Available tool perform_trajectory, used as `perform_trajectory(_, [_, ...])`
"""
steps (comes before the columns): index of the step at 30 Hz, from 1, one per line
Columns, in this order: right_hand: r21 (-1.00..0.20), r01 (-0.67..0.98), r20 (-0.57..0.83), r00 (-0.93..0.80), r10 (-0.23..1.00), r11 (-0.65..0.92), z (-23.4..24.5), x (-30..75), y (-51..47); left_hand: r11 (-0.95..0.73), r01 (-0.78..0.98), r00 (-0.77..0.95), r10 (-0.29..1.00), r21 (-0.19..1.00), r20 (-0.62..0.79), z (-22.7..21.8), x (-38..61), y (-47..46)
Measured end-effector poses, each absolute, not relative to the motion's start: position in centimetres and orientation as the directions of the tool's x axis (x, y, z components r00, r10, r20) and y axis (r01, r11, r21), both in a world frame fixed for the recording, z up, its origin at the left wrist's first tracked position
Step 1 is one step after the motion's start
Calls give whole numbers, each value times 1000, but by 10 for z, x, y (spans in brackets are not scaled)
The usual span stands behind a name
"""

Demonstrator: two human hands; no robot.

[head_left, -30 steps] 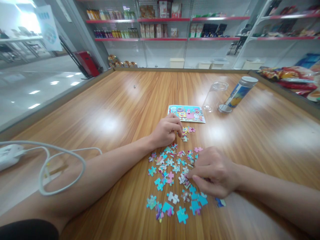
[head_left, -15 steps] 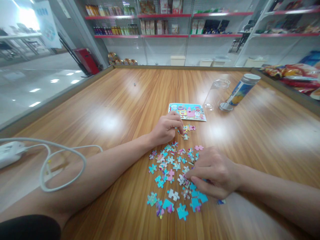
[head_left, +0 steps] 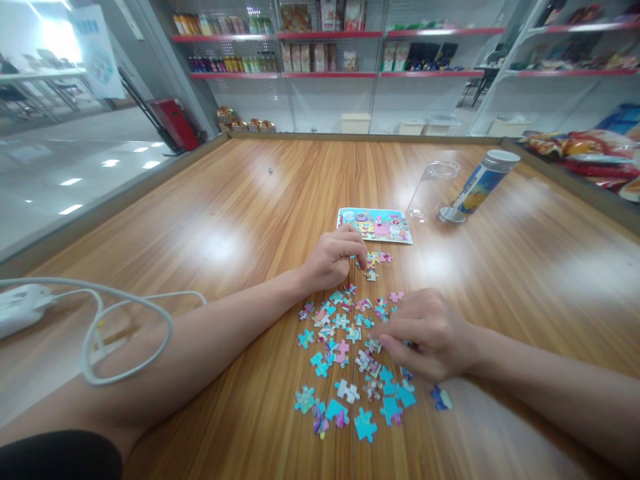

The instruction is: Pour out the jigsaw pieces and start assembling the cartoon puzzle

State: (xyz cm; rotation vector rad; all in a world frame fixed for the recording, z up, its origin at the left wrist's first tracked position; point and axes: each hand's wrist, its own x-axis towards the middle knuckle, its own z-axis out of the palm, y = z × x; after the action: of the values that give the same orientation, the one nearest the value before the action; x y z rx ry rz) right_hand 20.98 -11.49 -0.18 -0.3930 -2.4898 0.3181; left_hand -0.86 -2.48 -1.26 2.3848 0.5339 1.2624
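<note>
My left hand (head_left: 334, 259), fingers curled downward, rests beside a small cluster of joined puzzle pieces (head_left: 373, 257) and partly covers it. What its fingertips hold, if anything, is hidden. Over the right side of a spread of loose jigsaw pieces (head_left: 341, 353) is my right hand (head_left: 425, 333). Its index finger and thumb are close together at the pieces, and I cannot make out whether a piece is between them. Just beyond my left hand lies a picture card (head_left: 383, 227) with colourful cartoon characters. A dark blue puzzle piece (head_left: 441, 398) lies apart, below my right hand.
A clear plastic jar (head_left: 434, 190) and a blue canister (head_left: 485, 181) stand at the right, near a round metal lid (head_left: 452, 215). A white cable (head_left: 170, 320) loops above my left forearm from a power strip (head_left: 23, 308). Snack bags (head_left: 595, 155) lie beyond the table's right edge.
My right hand has shifted slightly away from me across the loose pieces, uncovering more of the dark blue piece and its neighbours. My left hand has stayed in place.
</note>
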Motion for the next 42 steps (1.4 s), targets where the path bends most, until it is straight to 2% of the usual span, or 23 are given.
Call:
perform_trajectory(5, [-332, 260, 501, -766, 403, 907, -5, 210, -113, -847, 169, 525, 510, 503, 682, -12, -8, -26])
perform_trajectory(17, [-337, 288, 448, -788, 421, 897, -5, 209, -114, -852, 146, 523, 497, 502, 692, -12, -8, -25])
perform_trajectory(24, [-327, 271, 512, -754, 411, 905, 9, 207, -118, -852, 160, 525, 501, 499, 687, -12, -8, -25])
perform_trajectory(26, [-304, 252, 474, -797, 375, 919, 16, 206, -119, -851, 159, 513, 504, 501, 695, -13, -8, -25])
perform_trajectory(29, [-267, 217, 315, -901, 297, 939, 21, 204, -121, -843, 165, 481, 522, 512, 705, -14, -8, -24])
perform_trajectory(33, [-289, 176, 146, -963, 225, 941, 20, 201, -121, -840, 192, 484, 531, 508, 695, -13, -7, -25])
perform_trajectory(42, [-321, 174, 133, -965, 226, 931, 22, 201, -120, -846, 222, 501, 526, 485, 688, -12, -6, -27])
